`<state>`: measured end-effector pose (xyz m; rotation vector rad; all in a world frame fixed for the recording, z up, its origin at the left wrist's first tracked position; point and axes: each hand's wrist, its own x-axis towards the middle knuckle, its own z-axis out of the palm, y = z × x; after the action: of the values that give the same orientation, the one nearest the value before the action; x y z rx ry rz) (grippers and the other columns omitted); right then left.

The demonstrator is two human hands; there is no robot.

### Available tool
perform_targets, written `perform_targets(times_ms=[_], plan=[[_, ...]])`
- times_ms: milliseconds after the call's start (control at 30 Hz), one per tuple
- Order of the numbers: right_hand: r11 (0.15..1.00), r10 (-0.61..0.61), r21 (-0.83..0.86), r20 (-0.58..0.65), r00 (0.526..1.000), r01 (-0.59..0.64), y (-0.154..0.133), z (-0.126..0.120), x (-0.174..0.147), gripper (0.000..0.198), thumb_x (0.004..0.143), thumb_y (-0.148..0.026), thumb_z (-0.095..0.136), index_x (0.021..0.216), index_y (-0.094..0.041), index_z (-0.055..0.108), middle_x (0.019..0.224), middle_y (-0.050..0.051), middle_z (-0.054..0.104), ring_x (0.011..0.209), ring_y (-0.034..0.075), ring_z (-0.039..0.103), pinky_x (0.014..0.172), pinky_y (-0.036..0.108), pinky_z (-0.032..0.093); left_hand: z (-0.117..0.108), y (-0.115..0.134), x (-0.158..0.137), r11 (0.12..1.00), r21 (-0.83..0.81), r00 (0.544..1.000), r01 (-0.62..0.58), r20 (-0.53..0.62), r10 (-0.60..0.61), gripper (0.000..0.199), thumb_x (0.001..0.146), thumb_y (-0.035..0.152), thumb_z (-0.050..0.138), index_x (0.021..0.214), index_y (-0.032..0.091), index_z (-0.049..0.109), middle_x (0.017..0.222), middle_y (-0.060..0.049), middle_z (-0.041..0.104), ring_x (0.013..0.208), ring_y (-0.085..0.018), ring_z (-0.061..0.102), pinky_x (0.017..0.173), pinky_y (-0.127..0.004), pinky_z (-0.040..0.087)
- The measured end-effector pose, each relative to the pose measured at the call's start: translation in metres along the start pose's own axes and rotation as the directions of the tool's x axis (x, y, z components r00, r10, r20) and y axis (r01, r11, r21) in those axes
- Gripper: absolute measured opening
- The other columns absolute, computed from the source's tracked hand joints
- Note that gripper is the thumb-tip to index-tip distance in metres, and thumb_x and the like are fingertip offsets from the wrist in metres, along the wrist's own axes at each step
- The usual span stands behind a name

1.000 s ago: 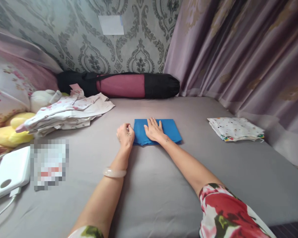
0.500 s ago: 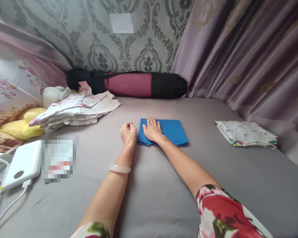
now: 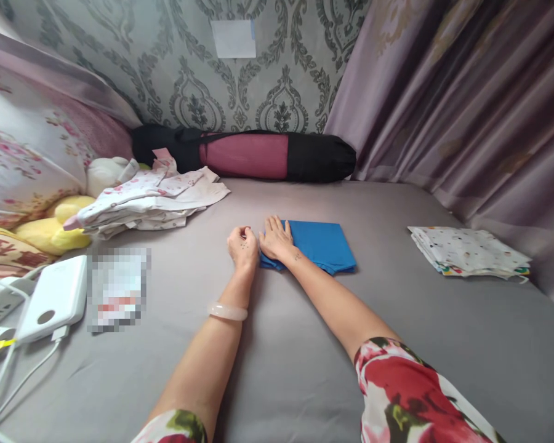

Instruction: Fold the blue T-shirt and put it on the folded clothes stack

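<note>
A folded piece of blue cloth (image 3: 321,243) lies flat in the middle of the bed; its exact kind cannot be made out. My right hand (image 3: 276,239) presses palm down on its left end, fingers stretched out, covering that corner. Just left of the cloth, my left hand (image 3: 242,246) rests with fingers curled into a loose fist, and nothing shows in it. A pale bangle (image 3: 228,312) circles my left wrist.
Folded white printed clothes (image 3: 471,249) lie at right, and a pile of pale clothes (image 3: 152,200) at left. A white power bank (image 3: 55,298) with cables, a power strip (image 3: 2,301) and a blurred packet (image 3: 120,289) occupy the left side. A long black-and-maroon bag (image 3: 244,157) lines the wall.
My right hand has slid left across the blue cloth to its left edge, nearer my left hand. My left hand stays curled beside it. The view has shifted slightly.
</note>
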<state>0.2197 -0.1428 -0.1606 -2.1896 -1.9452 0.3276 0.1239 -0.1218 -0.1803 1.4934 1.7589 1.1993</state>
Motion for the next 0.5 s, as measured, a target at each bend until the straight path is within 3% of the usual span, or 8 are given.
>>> perform_targets(times_ms=[300,500], plan=[[1.0,0.004,0.016,-0.018,1.0,-0.004,0.0,-0.001,-0.005,0.062,0.099,-0.034,0.028,0.151,-0.002,0.028,0.161,0.014,0.023,0.15,0.025,0.011,0.121,0.046,0.005,-0.002,0.001,0.0,1.0,0.003,1.0,-0.005,-0.006,0.005,0.028,0.082,0.026,0.045,0.091,0.017,0.071,0.087,-0.006,0.074,0.075,-0.018,0.064,0.077,-0.03,0.05],[0.992,-0.129,0.008,-0.034,0.991,0.129,-0.007,-0.003,-0.035,0.061,0.1,-0.034,0.022,0.151,-0.001,0.028,0.161,0.016,0.019,0.15,0.026,0.009,0.12,0.046,0.004,-0.002,0.002,0.0,1.0,-0.029,1.0,-0.01,-0.011,0.009,0.029,0.082,0.025,0.044,0.091,0.016,0.07,0.086,-0.007,0.073,0.074,-0.018,0.064,0.076,-0.03,0.05]])
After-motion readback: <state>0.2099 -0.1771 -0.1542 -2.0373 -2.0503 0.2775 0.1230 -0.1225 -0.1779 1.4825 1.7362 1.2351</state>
